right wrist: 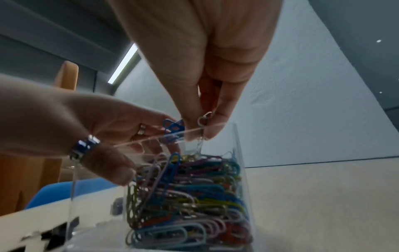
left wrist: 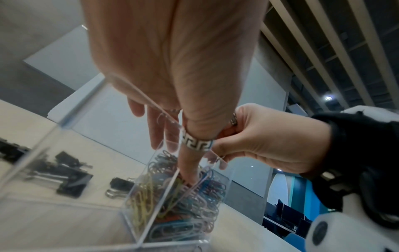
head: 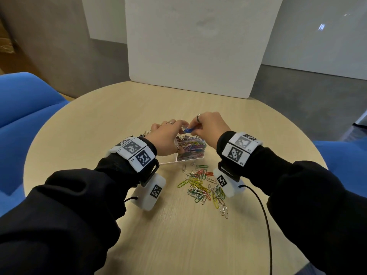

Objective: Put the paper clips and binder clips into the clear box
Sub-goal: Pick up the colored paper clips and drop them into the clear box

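The clear box (head: 167, 161) stands mid-table, its right compartment packed with coloured paper clips (head: 191, 148). My right hand (head: 208, 128) hovers over that compartment and pinches a bunch of blue paper clips (right wrist: 172, 127) and a silver one (right wrist: 204, 119) just above the rim. My left hand (head: 166, 135) is over the box too. Its ringed thumb (left wrist: 192, 163) dips into the clip pile, and its straight fingers (right wrist: 149, 134) reach to the blue bunch. More loose paper clips (head: 204, 185) lie on the table in front of the box. Black binder clips (left wrist: 71, 177) lie left of it.
The round wooden table (head: 139, 108) has a white board (head: 198, 46) standing at its far edge. Blue seats (head: 29, 100) flank the table on both sides. A black cable (head: 266, 221) runs from my right wrist unit towards the near edge.
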The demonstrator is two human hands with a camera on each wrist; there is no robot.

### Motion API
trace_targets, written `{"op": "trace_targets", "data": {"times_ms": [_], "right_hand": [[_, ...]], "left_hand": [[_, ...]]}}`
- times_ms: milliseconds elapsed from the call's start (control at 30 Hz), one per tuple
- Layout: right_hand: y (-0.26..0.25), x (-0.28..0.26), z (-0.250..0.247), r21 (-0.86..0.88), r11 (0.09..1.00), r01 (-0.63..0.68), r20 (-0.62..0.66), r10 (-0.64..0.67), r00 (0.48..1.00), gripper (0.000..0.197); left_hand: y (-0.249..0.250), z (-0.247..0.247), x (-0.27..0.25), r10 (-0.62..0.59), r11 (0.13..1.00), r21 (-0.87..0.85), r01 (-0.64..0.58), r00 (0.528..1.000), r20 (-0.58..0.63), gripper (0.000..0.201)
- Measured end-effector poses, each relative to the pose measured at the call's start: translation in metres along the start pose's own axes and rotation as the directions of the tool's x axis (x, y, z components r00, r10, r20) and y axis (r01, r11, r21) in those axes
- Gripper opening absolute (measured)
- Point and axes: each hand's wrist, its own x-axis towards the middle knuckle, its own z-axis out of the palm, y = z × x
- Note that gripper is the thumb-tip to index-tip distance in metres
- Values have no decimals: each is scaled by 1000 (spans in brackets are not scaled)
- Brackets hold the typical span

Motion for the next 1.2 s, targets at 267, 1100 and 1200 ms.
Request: {"op": "trace_targets", "data": {"times_ms": [267,1100,1200], "right_hand": [[8,-7,-12,63,991,116,-51,-113,992,24],[3,-55,10,-229,873,430,723,-143,676,39],[10,-62,1,-209,879,428,693,-176,699,37]], "left_hand": [[-1,0,0,7,1000,-6,-7,1000,-14,70],[-6,-1,8,-17,999,-31,17,1000,-22,73],[-7,-1,9,-19,999,-31,18,999,-26,72]]}}
